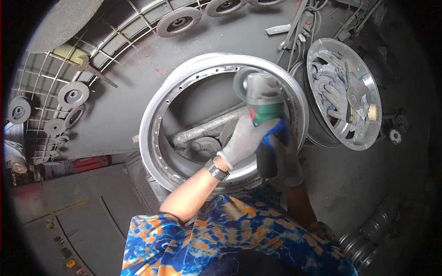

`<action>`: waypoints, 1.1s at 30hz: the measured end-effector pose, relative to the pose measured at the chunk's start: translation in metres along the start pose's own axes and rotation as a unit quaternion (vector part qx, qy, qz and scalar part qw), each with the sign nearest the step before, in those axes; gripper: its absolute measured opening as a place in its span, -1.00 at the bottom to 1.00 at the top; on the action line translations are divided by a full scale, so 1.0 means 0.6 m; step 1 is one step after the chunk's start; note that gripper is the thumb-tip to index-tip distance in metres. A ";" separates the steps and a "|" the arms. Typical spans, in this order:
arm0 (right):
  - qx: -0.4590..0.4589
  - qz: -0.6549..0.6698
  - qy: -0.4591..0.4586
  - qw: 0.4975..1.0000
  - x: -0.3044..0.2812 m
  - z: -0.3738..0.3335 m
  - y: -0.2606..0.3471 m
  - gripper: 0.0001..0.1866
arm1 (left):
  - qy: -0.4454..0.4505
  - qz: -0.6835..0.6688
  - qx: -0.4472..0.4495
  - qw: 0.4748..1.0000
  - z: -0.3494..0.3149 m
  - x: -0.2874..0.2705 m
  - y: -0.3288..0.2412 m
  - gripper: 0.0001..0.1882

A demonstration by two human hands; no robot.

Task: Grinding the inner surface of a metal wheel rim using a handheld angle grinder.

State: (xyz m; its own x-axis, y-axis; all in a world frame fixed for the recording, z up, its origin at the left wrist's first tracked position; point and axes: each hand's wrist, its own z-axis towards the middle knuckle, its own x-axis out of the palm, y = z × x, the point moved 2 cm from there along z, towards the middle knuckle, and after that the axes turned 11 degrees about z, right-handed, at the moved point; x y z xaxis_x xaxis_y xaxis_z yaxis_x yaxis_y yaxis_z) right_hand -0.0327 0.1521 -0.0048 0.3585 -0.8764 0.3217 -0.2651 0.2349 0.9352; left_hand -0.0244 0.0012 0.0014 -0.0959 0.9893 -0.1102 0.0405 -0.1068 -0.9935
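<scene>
A silver wheel rim ring (149,133) with a row of bolt holes lies before me. Over its right side I hold a green and black angle grinder (267,110), its head blurred by motion. The grinder's disc (239,83) is near the ring's far inner edge; whether they touch I cannot tell. My left hand (242,140), in a pale grey glove, is closed around the grinder's body. Behind it, my right hand (286,154), in a darker glove with blue on it, is wrapped round the grinder's rear part. Its fingers are partly hidden.
A dish-like wheel piece (370,85) at the right holds gloves, a tape roll (373,112) and tools. Flap discs (179,21) and a wrench (99,71) hang on a wire grid (131,39) at the far left. Cables (304,34) run at the back right. Metal rims (359,248) sit lower right.
</scene>
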 end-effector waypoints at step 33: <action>0.038 -0.064 0.044 0.996 0.073 0.013 0.004 -0.29 | -0.026 -0.025 0.014 0.999 -0.030 -0.053 0.023 -0.53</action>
State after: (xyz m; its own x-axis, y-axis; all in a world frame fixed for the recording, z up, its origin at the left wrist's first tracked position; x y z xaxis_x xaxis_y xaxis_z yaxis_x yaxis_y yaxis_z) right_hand -0.0249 0.1111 0.0105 0.4703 -0.8560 0.2146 -0.2781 0.0870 0.9566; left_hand -0.0031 -0.0299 -0.0084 -0.1489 0.9870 -0.0609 0.0066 -0.0606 -0.9981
